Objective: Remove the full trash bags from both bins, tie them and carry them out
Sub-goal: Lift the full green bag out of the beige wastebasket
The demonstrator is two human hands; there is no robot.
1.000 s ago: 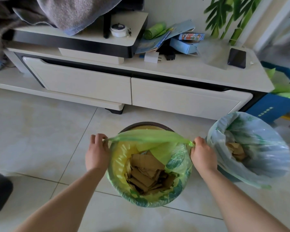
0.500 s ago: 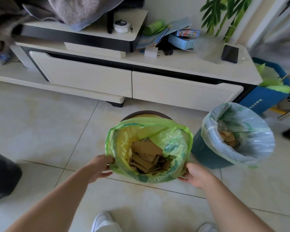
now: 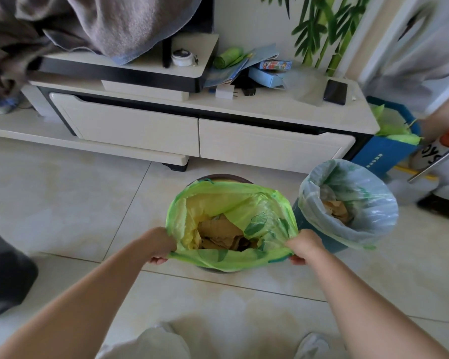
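Note:
A green trash bag [image 3: 267, 211] full of brown cardboard scraps stands in a dark round bin [image 3: 222, 176] on the floor in front of me. My left hand [image 3: 159, 246] grips the bag's near rim on the left. My right hand [image 3: 303, 246] grips the near rim on the right. The rim is lifted off the bin's near edge and pulled toward me. To the right stands a blue bin [image 3: 319, 242] lined with a pale translucent bag [image 3: 373, 216], also holding brown scraps.
A low white TV cabinet [image 3: 267, 149] runs behind the bins, with boxes, papers and a phone [image 3: 335, 92] on top. A blue box [image 3: 389, 154] with green bags sits at its right end. My shoes [image 3: 313, 345] show at the bottom, and a dark object [image 3: 3, 275] lies left.
My hands moved from the far sides of the green bag's rim to its near edge, took hold, and pulled it up and toward me. The view rose and backed away.

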